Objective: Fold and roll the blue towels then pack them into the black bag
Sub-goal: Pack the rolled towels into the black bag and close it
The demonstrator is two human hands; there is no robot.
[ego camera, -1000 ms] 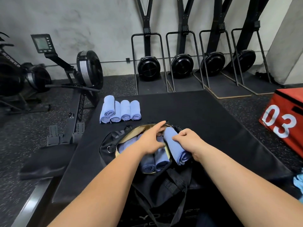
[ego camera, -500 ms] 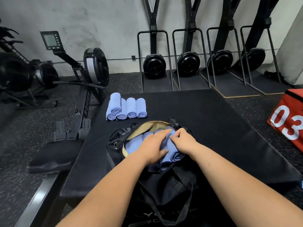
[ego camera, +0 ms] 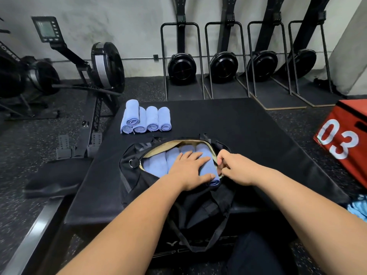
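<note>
blue towels [ego camera: 158, 165], rolled, are lying side by side inside the black bag [ego camera: 135, 175], their long axes running from the near side toward the far side and leaning a little to the left, spiral ends facing the person. the bag is sitting on the black mat [ego camera: 248, 135] just inside its near edge, left of centre, with its tan-lined mouth gaping upward. the left hand [ego camera: 190, 171] is lying flat across the right-hand rolls, fingers straight and spread, thumb pressing on the near end of the rightmost roll. the right hand [ego camera: 236, 169] is curling its fingers at the right rim of the bag's mouth, gripping it. five more rolled towels [ego camera: 153, 122] are waiting near the mat's far left corner, four in a row and one riding on top at the left, axes likewise near to far. bare mat is showing between the bag and the far edge and out toward the right edge. a red box [ego camera: 341, 139] is standing off the right edge, and a rowing machine [ego camera: 99, 72] is crowding the left edge.
</note>
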